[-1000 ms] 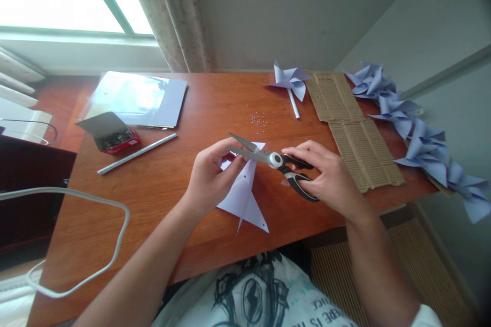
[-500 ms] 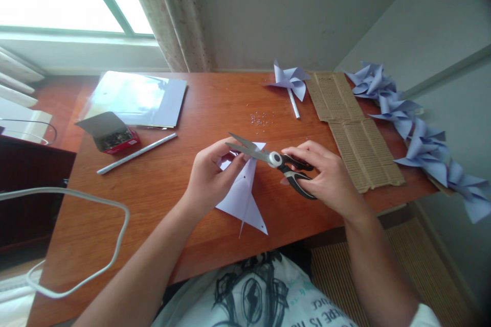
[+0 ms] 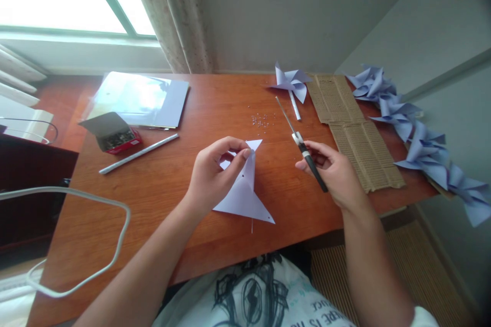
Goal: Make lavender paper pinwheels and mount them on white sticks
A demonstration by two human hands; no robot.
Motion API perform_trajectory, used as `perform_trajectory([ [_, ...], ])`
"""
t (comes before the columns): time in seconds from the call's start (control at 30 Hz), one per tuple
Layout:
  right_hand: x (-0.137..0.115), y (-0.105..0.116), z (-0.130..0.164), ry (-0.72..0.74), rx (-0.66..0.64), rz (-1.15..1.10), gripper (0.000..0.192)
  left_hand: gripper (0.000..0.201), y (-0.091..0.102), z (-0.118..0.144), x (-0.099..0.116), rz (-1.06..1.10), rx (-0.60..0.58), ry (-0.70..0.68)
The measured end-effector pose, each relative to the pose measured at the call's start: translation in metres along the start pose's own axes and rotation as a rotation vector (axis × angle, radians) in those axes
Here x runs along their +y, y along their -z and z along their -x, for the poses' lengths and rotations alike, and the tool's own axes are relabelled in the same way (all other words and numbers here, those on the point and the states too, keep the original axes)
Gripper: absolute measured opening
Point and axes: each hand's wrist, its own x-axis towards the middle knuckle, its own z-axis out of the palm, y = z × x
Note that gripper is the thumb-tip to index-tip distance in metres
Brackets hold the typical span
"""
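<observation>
Thumb and forefinger of my left hand (image 3: 218,171) pinch the far corner of a white paper pinwheel sheet (image 3: 245,202). Small dark holes show near its middle and at its near right corner. My right hand (image 3: 332,173) grips black-and-white scissors (image 3: 301,143) by the handles, turned edge-on with the blades pointing away and up to the left. The scissors are apart from the paper. Tiny paper bits (image 3: 261,121) lie scattered on the table beyond my hands.
A finished pinwheel (image 3: 290,82) lies beside corrugated cardboard (image 3: 356,138); several more pinwheels (image 3: 425,145) line the right edge. On the left are an open red box (image 3: 115,138), a rolled paper stick (image 3: 138,154), a sheet stack (image 3: 174,104) and a white cable (image 3: 118,235).
My right hand has drawn the scissors away from the paper to the right and turned them edge-on. The left hand still pinches the paper, whose near corner has swung slightly right.
</observation>
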Motion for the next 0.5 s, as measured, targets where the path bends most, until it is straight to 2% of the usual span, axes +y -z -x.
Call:
perform_trajectory([
  [0.1,0.011,0.014,0.003,-0.071,0.021,-0.004,0.050,0.011,0.000,0.000,-0.001,-0.023,0.007,0.000],
  [0.23,0.027,0.036,0.009,-0.047,0.035,0.143,0.052,0.011,0.001,-0.001,-0.001,-0.054,0.017,-0.009],
  [0.37,0.036,0.050,0.014,0.112,0.156,0.572,0.042,0.011,0.000,-0.001,-0.002,-0.075,0.019,-0.022],
  [0.5,0.036,0.048,0.015,0.252,0.227,0.886,0.031,0.012,-0.001,-0.001,-0.005,-0.110,0.022,-0.048],
])
